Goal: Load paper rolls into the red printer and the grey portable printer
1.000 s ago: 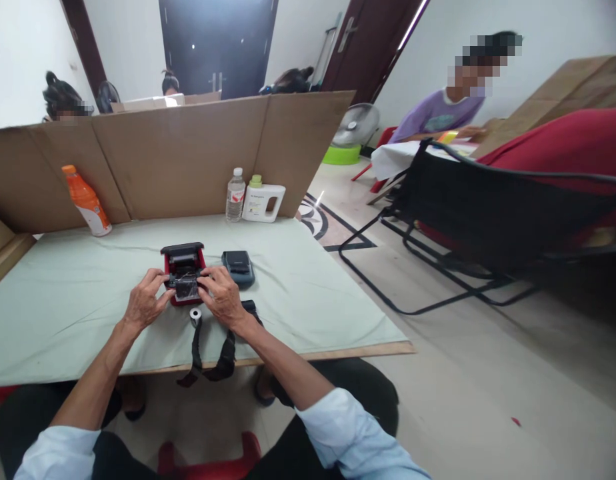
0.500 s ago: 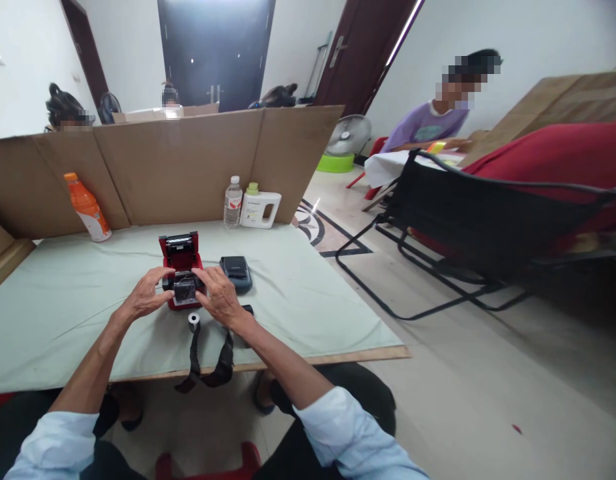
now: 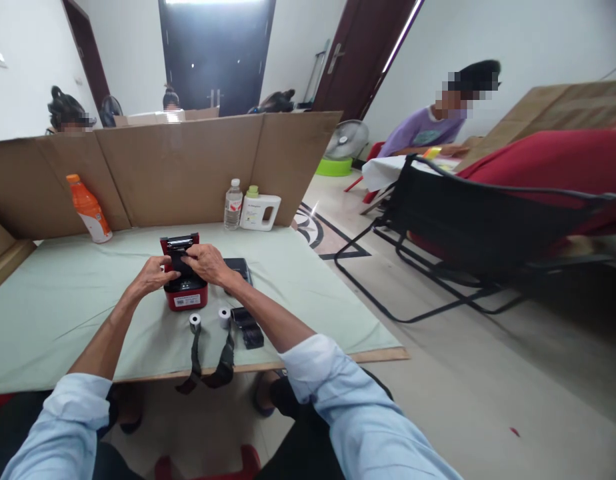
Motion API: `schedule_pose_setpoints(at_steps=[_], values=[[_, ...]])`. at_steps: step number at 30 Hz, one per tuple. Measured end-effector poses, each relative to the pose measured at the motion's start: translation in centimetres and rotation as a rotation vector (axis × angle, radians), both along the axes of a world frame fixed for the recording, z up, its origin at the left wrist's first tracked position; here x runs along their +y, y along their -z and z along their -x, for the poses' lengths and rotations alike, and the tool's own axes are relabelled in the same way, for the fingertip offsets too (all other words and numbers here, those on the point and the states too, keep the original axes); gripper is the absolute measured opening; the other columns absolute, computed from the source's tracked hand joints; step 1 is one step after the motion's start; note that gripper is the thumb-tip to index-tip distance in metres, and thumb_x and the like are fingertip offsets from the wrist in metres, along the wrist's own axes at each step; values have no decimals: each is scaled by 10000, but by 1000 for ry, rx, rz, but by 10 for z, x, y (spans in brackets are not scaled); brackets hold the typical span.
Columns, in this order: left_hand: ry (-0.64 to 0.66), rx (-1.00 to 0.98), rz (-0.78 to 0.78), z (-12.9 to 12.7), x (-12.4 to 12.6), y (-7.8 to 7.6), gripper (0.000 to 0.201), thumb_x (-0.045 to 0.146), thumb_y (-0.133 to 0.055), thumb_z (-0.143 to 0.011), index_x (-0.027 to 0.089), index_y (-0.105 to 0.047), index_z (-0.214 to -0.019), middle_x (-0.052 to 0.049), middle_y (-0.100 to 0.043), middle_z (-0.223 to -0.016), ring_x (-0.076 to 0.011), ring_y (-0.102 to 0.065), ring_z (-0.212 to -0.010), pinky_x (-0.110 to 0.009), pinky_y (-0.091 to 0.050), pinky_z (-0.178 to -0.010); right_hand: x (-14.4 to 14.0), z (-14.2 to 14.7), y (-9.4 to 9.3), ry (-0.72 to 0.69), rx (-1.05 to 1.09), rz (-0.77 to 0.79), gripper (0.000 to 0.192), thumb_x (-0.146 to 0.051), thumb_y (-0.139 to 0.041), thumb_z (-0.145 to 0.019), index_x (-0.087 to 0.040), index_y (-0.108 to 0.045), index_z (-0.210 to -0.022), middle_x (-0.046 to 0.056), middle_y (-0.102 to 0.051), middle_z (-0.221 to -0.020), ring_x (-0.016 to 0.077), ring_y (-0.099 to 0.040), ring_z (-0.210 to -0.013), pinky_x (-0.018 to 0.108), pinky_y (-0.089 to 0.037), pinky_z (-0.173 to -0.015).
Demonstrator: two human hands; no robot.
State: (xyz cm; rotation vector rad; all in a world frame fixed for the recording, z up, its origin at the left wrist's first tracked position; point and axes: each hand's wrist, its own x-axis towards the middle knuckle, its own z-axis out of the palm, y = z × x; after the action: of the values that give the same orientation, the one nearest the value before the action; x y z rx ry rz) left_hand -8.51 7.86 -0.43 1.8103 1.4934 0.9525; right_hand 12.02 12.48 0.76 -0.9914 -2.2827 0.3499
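Observation:
A small red and black printer [image 3: 187, 300] stands on the table with its lid raised and a white label on its front. Between my hands a piece of black film [image 3: 180, 263] runs near the raised lid. My left hand [image 3: 155, 275] is closed at the film's left side, thumb over the printer's opening. With bent fingers, my right hand [image 3: 207, 263] pinches the film higher up on the right. Nearer me lie two small rolls with white ends, a left roll [image 3: 195, 321] and a right roll [image 3: 224, 317], and a crumpled black wrapper [image 3: 248, 328].
Black strips [image 3: 225, 360] hang over the table's front edge. A dark device [image 3: 241, 268] sits behind my right wrist. Along the cardboard screen [image 3: 183, 167] stand an orange bottle [image 3: 88, 208], a clear bottle [image 3: 233, 205] and a white jug [image 3: 258, 212]. A folding chair [image 3: 468, 227] is at right.
Both hands have moved up from the printer's body toward its raised lid. The dark block they held over the opening is no longer seen there; black film shows between them.

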Motion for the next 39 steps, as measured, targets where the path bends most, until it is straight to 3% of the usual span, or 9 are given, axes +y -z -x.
schedule_pose_setpoints(at_steps=[5,13,19,23,27,31,35,39], values=[[18,-133,32,-2,10,3,305,400,-778,-675,121,-769,-797,-24,-720,-717,-189,-638,-665,-295,-496,-651,8,-2,-13,-44,133,7,349,-273,-606,-956,-182,-569,-621,-25,-523,-658,125,-405,-635,272,-246,-615],[124,-335,14,-6,9,-4,471,485,-886,-645,118,-788,-923,-72,-781,-881,-238,-697,-797,-374,-572,-789,9,-4,-41,-152,346,27,380,-306,-576,-935,-194,-425,-605,-42,-427,-635,108,-364,-642,261,-256,-610],[146,-274,-7,-5,-2,-13,551,606,-852,-703,109,-779,-929,-61,-746,-821,-209,-667,-738,-314,-545,-673,-1,-6,-63,-193,438,-4,407,-298,-584,-933,-200,-372,-600,-47,-376,-648,103,-337,-649,264,-266,-615],[101,-161,-45,3,-14,-25,503,594,-798,-750,126,-786,-934,-45,-724,-760,-168,-627,-659,-246,-494,-551,-13,-10,-69,-227,484,-7,389,-286,-597,-937,-191,-420,-603,-41,-408,-658,102,-366,-646,257,-285,-612],[3,-70,-132,18,-28,-35,417,531,-757,-777,148,-797,-937,-40,-736,-791,-155,-626,-662,-227,-503,-534,-35,-14,-65,-299,498,7,310,-255,-615,-947,-168,-581,-651,-28,-499,-694,102,-435,-644,244,-334,-613],[-96,-12,-216,36,-45,-38,359,425,-749,-765,156,-812,-995,-78,-775,-880,-179,-672,-709,-268,-550,-600,-63,-9,-48,-418,462,-3,168,-191,-653,-948,-165,-751,-814,-12,-593,-728,110,-531,-674,237,-390,-646],[-125,45,-291,52,-63,-31,285,315,-702,-739,183,-822,-960,-102,-797,-1019,-247,-739,-922,-361,-617,-804,-85,-2,-24,-501,387,-27,160,-158,-649,-969,-174,-803,-928,28,-686,-834,128,-625,-755,236,-440,-703],[-147,134,-310,63,-76,-18,315,226,-593,-723,200,-818,-942,-87,-799,-1036,-251,-747,-976,-408,-613,-923,-100,1,-4,-505,276,-57,170,-177,-636,-996,-193,-805,-1004,47,-714,-899,148,-660,-822,244,-462,-736]])
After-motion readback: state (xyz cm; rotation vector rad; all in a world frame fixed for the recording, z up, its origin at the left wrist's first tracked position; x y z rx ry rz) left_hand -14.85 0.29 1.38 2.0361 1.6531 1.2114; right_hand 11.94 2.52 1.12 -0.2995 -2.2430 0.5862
